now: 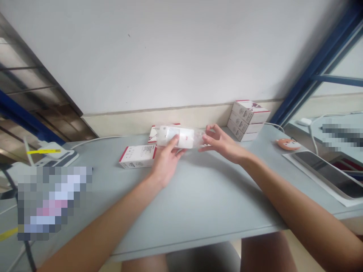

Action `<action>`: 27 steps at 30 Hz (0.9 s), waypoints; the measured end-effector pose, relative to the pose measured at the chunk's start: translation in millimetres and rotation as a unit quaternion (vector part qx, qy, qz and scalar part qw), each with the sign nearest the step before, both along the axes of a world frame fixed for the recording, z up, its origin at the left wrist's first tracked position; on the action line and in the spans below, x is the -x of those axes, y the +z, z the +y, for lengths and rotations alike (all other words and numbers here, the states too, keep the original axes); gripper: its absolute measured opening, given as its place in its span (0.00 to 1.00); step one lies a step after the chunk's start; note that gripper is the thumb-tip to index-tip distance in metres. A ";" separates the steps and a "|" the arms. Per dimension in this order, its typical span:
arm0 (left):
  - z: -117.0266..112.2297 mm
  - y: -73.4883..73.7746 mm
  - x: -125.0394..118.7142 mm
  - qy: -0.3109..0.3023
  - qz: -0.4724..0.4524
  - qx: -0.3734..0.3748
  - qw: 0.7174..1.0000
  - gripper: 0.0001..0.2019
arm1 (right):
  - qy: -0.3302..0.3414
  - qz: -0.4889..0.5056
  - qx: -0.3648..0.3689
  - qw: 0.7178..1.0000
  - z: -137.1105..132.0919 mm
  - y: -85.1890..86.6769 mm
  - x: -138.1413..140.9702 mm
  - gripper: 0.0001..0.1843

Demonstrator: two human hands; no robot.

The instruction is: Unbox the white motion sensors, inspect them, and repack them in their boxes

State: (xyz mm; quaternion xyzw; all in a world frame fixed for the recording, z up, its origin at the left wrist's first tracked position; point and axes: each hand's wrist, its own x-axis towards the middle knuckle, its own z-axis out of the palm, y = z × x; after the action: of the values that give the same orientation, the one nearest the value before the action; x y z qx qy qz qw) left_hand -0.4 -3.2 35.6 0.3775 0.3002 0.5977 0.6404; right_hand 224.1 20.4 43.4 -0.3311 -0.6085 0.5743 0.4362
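A white device with rounded edges (pixel 186 138), wrapped in a clear plastic bag, is held above the table. My left hand (pixel 167 160) grips it, thumb across its front and fingers underneath. At its right end, my right hand (pixel 219 141) pinches the gathered end of the plastic bag (pixel 199 138) between thumb and fingers. Just behind and left of my left hand lies a white and red box (pixel 137 155). Another such box (pixel 153 133) stands farther back, partly covered by the device.
Several similar boxes (pixel 246 120) are stacked by the wall at right. An orange animal-faced object (pixel 287 144) and a dark phone-like slab (pixel 329 172) on white lie at the right. White power strips (pixel 61 156), cables and a blurred-out item (pixel 53 204) are at left.
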 end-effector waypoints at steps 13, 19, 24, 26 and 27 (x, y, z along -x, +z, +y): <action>-1.1 -5.9 -0.6 -0.016 0.011 -0.026 0.999 0.23 | -0.041 0.118 0.145 0.981 -3.7 -9.7 30.4 0.15; -0.1 -7.0 0.6 -0.006 0.032 -0.020 0.999 0.24 | 0.006 0.126 0.162 0.979 -5.8 -4.1 25.5 0.16; 0.1 -6.2 0.5 -0.010 0.043 -0.026 0.999 0.25 | -0.046 0.098 0.141 0.984 -3.3 -8.0 25.9 0.19; 0.5 -3.6 1.8 -0.007 0.042 -0.033 0.999 0.27 | -0.044 0.104 0.143 0.983 -2.0 -8.5 25.0 0.19; 0.8 -2.2 2.8 -0.008 0.043 -0.039 0.998 0.28 | -0.045 0.107 0.144 0.983 -1.3 -8.3 24.3 0.19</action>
State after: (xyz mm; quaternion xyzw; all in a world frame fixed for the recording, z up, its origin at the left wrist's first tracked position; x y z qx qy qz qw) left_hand -3.2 -2.4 33.5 0.4303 0.3010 0.5872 0.6160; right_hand 199.8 19.2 35.1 -0.3538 -0.4542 0.6678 0.4718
